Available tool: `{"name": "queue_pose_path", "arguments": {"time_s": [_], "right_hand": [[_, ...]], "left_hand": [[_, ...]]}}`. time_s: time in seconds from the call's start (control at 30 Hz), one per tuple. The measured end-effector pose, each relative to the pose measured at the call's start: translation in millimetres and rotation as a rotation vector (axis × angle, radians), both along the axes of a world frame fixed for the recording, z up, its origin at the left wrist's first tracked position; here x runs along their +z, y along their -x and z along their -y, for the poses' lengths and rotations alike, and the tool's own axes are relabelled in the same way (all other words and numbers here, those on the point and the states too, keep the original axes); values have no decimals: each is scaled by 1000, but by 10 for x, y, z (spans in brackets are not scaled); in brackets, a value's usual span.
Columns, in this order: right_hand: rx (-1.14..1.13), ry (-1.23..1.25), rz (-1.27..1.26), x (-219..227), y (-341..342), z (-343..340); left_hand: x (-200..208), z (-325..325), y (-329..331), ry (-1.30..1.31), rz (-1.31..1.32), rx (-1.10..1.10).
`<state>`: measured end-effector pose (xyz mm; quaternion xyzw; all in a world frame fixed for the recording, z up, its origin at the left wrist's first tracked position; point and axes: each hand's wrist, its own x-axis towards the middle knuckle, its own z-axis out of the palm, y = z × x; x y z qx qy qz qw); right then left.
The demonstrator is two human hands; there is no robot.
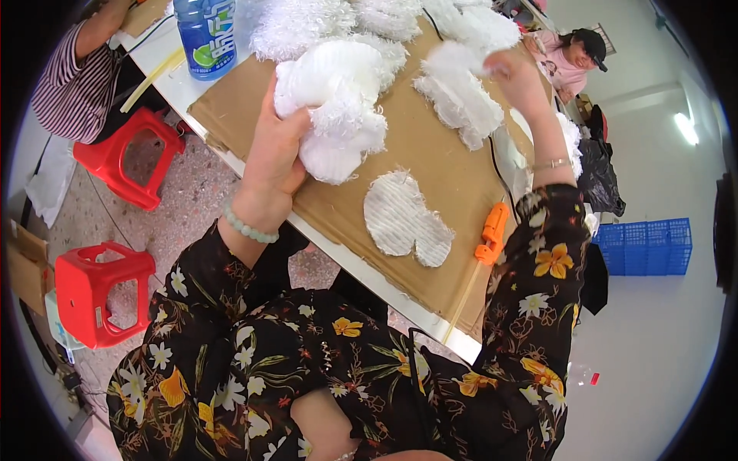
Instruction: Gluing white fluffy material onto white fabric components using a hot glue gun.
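Note:
My left hand (280, 146) is closed round a fluffy white fabric piece (338, 100), lifted over the near left part of the table. Farther right, my right hand (511, 69) is closed, its fingertips at the edge of a thin white fabric piece (455, 60) that looks smeared by motion. Beneath that piece lies a stack of similar white pieces (465, 111). A ribbed, lobed white cutout (406, 217) rests flat on the brown cardboard (323, 203) in front of me. To its right sits an orange glue gun (492, 233) with a cord.
Fluffy white pieces (300, 29) are heaped along the far side. A blue bottle (206, 38) stands at the far left. Red stools (104, 292) are on the floor at left. Two people sit at the table. Blue crates (644, 247) are at right.

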<state>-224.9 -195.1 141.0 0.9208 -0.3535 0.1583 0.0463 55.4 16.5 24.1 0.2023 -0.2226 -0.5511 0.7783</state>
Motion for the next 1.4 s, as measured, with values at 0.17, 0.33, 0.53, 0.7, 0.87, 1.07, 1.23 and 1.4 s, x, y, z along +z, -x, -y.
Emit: {"name": "queue_pose_path", "arguments": {"time_s": [0.17,0.33,0.53,0.7,0.87,1.07,1.23,1.4], "right_hand": [[-149,-273,-122,-240,213,-330],[-267,-399,-191,45,199,-607],[2,-173,325,100,-646,-1145],[233,-441,389,50,-1294,-1715],[225,-588,195,-73,-1396,-1670],[197,-324,-45,-101,-1295,-1750],[292,-129,61,-126,-1429,-1779],[305,-190,18,-322,-1383,-1665]], "left_hand": [[-46,-52,-94,6,-15,-16],[-52,-5,-39,53,-19,-12],[-92,23,-97,62,0,32],[-66,37,-71,118,87,48],[-57,14,-93,131,40,77],[-118,30,-48,114,-27,68],[-190,102,-99,134,58,83],[-144,75,-52,76,80,53]]}}
